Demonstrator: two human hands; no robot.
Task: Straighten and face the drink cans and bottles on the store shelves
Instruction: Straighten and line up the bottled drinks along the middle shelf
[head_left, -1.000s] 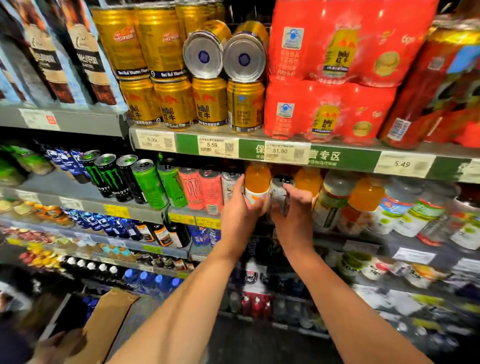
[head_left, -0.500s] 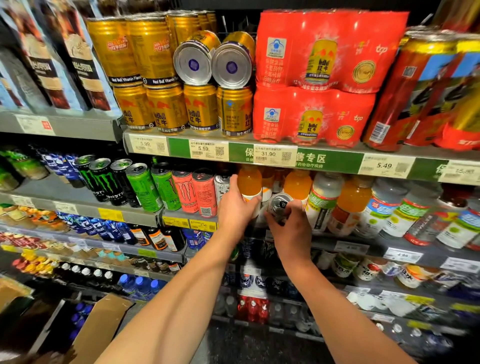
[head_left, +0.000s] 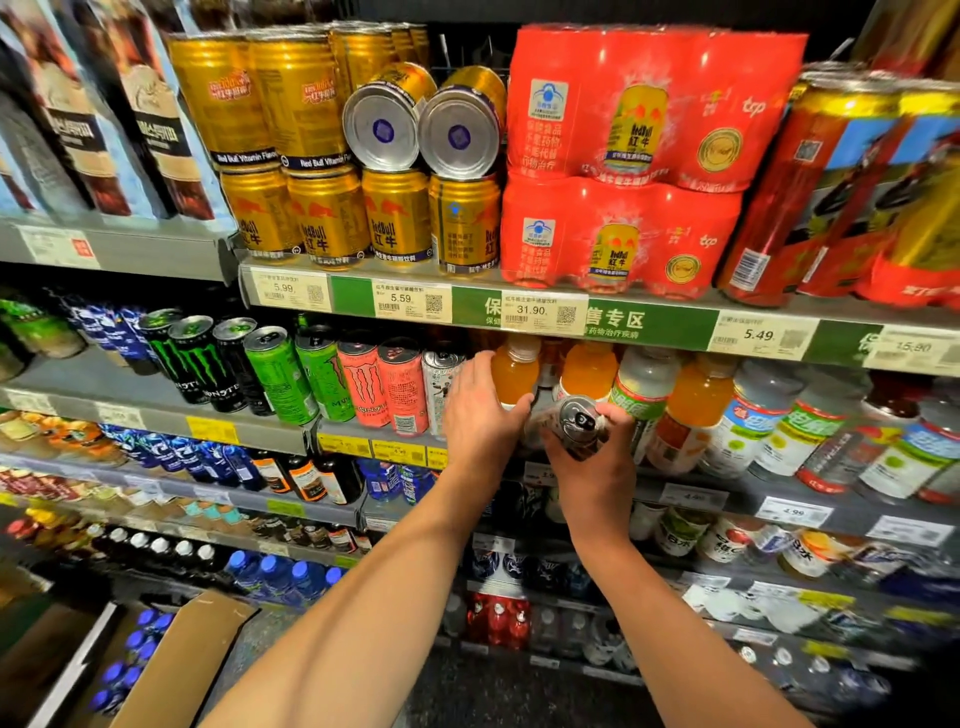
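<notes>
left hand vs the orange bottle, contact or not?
Touching. The head view shows the left hand wrapped against the orange bottle, thumb lying across its lower front, no gap visible. The right hand grips a silver can.

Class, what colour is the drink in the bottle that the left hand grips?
Orange, in the bottle gripped by the left hand; head view.

Green banner strip (head_left: 649, 325) with white Chinese lettering is the obvious marker here. A white 31.90 price tag (head_left: 540, 312) is stuck right on it, the 5.59 tag (head_left: 410, 300) is just left of that, and the 5.49 tag (head_left: 761, 336) is at its right end. Yellow tags (head_left: 213, 428) sit lower left of it, and there's an open cardboard box (head_left: 182, 660) way below on the left.
</notes>
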